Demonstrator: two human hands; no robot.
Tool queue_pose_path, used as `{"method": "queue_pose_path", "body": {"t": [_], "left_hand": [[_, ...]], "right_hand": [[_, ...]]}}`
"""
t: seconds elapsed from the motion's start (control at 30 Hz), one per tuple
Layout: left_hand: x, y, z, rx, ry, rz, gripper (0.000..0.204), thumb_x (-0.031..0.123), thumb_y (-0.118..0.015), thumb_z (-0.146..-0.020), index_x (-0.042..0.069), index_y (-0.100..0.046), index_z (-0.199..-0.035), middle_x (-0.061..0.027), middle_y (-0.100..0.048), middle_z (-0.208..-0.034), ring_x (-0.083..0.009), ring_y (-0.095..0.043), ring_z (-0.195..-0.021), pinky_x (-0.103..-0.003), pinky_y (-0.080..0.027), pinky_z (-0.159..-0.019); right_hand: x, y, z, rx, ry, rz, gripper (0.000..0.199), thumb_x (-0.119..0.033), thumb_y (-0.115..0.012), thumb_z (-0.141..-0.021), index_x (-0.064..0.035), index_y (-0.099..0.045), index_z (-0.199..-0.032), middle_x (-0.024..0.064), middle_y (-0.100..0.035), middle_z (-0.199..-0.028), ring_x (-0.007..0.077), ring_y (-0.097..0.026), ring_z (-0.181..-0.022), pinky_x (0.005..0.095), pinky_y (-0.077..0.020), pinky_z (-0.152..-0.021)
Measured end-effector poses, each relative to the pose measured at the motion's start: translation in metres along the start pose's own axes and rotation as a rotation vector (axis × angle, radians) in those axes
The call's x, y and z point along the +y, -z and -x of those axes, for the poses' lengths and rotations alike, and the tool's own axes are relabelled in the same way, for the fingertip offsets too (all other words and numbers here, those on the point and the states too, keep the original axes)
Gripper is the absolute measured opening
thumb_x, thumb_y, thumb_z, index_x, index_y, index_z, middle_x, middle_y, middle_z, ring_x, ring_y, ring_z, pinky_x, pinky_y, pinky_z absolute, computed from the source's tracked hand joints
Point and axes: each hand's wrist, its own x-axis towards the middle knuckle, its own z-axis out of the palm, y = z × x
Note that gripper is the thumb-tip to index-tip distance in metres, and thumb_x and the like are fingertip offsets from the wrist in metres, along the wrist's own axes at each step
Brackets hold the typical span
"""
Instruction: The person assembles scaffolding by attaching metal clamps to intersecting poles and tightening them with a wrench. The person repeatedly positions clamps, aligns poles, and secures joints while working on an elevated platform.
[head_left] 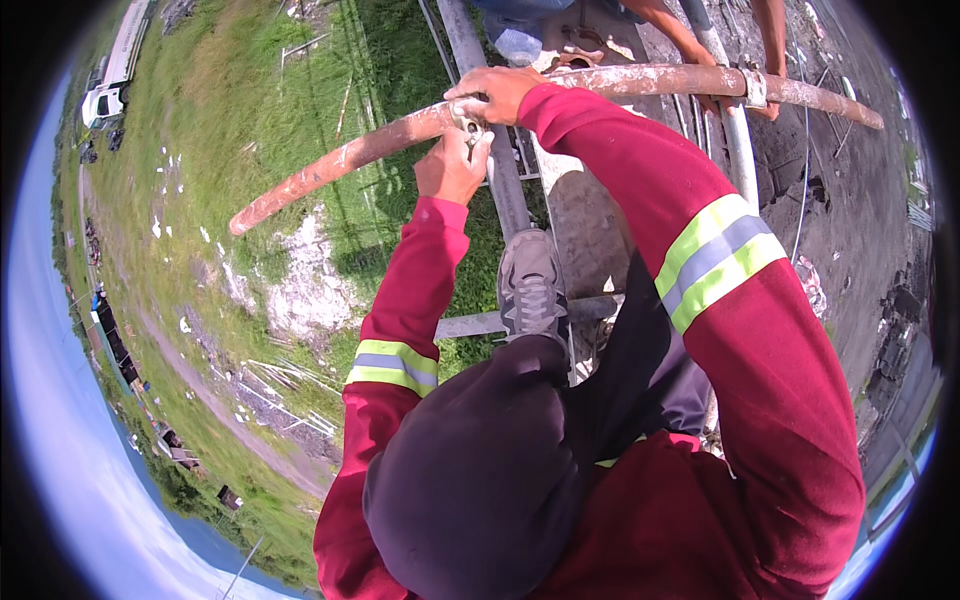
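A long rusty scaffold pipe (pixel 350 160) with pale smears lies crosswise in front of me, over a grey pipe (pixel 508 190) that runs away from me. At their crossing is a metal scaffold coupler (pixel 470 127). My left hand (pixel 452 168) pinches its near side, fingers closed. From above, my right hand (pixel 497 95) curls its fingers over the top of the coupler and the rusty pipe; its grip is partly hidden. Farther right, a second coupler (pixel 755 88) sits where the rusty pipe meets another grey pipe (pixel 738 150).
A co-worker's hands (pixel 768 108) hold the rusty pipe near the second coupler. My shoe (pixel 532 285) stands on the narrow metalwork, beside a plank (pixel 590 215). Grass (pixel 230 110) lies far below on the left, with a white truck (pixel 105 105); grey ground (pixel 850 200) is at right.
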Motion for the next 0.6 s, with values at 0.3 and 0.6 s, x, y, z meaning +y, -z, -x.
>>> {"method": "queue_pose_path", "body": {"t": [0.3,0.6], "left_hand": [[0.015,-0.007,0.005,0.17,0.013,0.208,0.024,0.026,-0.073,-0.079,0.007,-0.063,-0.089,-0.0134,-0.066,-0.081,-0.0309,-0.066,-0.074,-0.039,-0.052,-0.064],[0.008,0.004,0.012,0.133,-0.091,0.309,0.019,0.014,-0.068,-0.081,0.008,-0.063,-0.098,-0.0115,-0.067,-0.088,-0.0306,-0.065,-0.078,-0.038,-0.053,-0.067]], "right_hand": [[0.004,-0.002,-0.001,-0.001,0.009,0.032,0.035,-0.039,-0.054,-0.09,-0.0262,-0.061,-0.121,0.0062,-0.059,-0.121,0.0278,-0.055,-0.113,0.0419,-0.0438,-0.096],[0.002,-0.001,-0.001,-0.032,-0.023,0.061,0.035,-0.037,-0.053,-0.09,-0.0267,-0.06,-0.122,0.0057,-0.057,-0.123,0.027,-0.054,-0.115,0.0404,-0.0433,-0.097]]}}
